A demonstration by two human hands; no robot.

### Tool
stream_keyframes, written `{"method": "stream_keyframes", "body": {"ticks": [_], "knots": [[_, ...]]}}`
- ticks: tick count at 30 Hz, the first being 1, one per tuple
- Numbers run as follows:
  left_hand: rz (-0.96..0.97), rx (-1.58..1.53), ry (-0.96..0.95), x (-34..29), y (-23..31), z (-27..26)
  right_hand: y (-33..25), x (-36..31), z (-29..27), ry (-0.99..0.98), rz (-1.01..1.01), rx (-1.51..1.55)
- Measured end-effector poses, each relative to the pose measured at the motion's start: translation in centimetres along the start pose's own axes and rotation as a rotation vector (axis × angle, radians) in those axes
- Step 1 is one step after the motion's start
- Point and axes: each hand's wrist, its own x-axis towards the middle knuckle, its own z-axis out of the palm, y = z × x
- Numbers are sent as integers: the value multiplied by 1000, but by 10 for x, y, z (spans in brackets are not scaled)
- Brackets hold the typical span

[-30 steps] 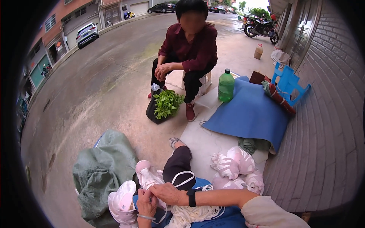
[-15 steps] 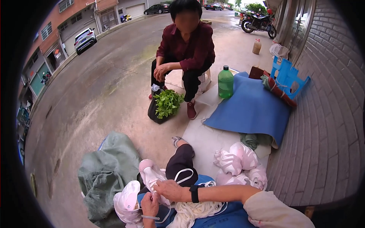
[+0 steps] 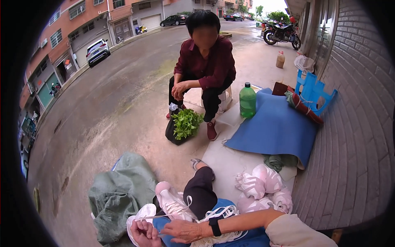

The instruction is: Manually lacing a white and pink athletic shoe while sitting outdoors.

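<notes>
A pink-and-white sneaker (image 3: 173, 202) leans in my lap, with white lacing across its front. From it a white shoelace (image 3: 158, 216) stretches left toward my left hand (image 3: 145, 233), whose fingers are curled closed around it. My right hand (image 3: 183, 231), with a dark band at the wrist, reaches leftward below the sneaker. Its fingertips are pressed together on the lace close to my left hand. A second white-and-pink sneaker (image 3: 143, 212) sits behind my left hand, partly hidden by it. A bundle of loose white shoelaces (image 3: 224, 213) lies on the blue cloth over my lap.
Several pink-and-white shoes (image 3: 265, 185) are piled at right. A green cloth sack (image 3: 123, 185) lies at left. Ahead, a seated person (image 3: 205, 61) has leafy greens (image 3: 187, 123) in a black bag by their feet. A green bottle (image 3: 247, 101) stands near a blue mat (image 3: 275, 127).
Both hands have moved down and away from the sneaker's front, drawing the shoelace out to the left. The view has tilted up slightly.
</notes>
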Motion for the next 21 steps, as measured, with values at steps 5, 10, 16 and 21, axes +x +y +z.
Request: {"method": "stream_keyframes", "body": {"ticks": [5,10,16,21], "knots": [[335,-5,375,-19,-2,73,-1,-6,-5,-326,26,359],[311,-217,99,-21,26,84,-20,-16,-59,-29,228,84],[352,-171,-25,-51,-7,131,-32,8,-35,83,1,35],[337,-201,-19,-68,-9,125,-46,1,-19,-133,16,351]]}}
